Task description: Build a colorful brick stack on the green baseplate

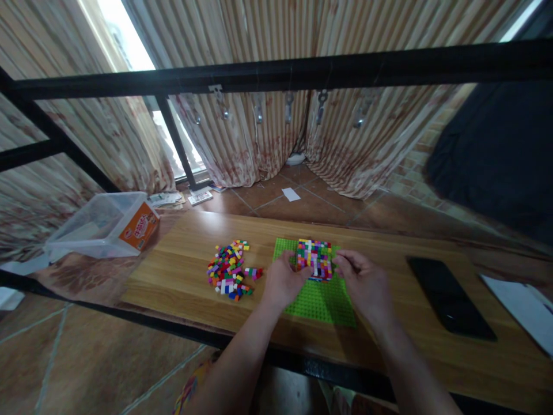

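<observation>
A block of many-coloured toy bricks [314,258] stands on a green baseplate [324,302] at the middle of the wooden table. My left hand [283,279] rests at the block's left side, its thumb reaching across the near edge and its fingers partly hidden behind. At the block's right edge, my right hand [360,276] has thumb and forefinger pinched together; whatever sits between them is too small to make out. Left of the plate lies a pile of loose bricks [227,268], with a small joined group of bricks [253,272] nearest my left hand.
A dark flat tablet-like slab [449,297] lies on the table [173,259] to the right, with white paper [518,305] beyond it. A clear plastic box [99,225] with an orange label stands at the left. A black metal bar [276,72] runs across behind the table.
</observation>
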Motion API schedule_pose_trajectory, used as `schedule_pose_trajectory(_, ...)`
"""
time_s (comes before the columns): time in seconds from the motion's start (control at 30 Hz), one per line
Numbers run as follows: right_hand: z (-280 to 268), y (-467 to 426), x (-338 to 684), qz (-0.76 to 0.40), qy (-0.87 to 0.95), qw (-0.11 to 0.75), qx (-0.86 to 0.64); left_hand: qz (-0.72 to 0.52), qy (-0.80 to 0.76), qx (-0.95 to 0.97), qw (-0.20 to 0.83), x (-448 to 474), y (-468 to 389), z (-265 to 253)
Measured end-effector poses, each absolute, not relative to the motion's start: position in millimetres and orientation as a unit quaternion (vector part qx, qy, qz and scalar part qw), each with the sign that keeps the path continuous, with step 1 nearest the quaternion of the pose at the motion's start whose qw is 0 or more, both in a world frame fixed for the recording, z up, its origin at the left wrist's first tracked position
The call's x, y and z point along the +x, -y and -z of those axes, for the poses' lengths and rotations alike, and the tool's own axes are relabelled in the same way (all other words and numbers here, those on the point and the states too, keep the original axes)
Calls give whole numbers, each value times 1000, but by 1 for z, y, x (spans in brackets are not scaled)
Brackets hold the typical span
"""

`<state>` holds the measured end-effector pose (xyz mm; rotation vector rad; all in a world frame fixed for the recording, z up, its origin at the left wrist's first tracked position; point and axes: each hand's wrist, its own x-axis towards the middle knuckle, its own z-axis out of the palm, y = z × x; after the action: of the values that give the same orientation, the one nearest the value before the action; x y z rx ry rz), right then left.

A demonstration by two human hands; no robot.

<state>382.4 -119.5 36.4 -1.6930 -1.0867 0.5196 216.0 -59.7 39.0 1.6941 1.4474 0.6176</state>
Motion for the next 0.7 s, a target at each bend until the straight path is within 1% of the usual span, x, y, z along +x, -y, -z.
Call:
schedule_pose_trajectory(0.07,-32,119,380,-208,470,496,-700,-222,-579,688,376,218,64,-45)
schedule_pose_trajectory(0.13,-29,118,378,-176,493,487,-699,-209,-582,701,355,219,68,-48)
schedule_pose_trajectory(0.3,-24,112,372,-77,534,506,-673,-205,-584,722,310,221,74,-49)
schedule_pose_trajectory(0.7,-9,117,359,-37,523,479,-704,-192,-582,733,296,226,89,-48)
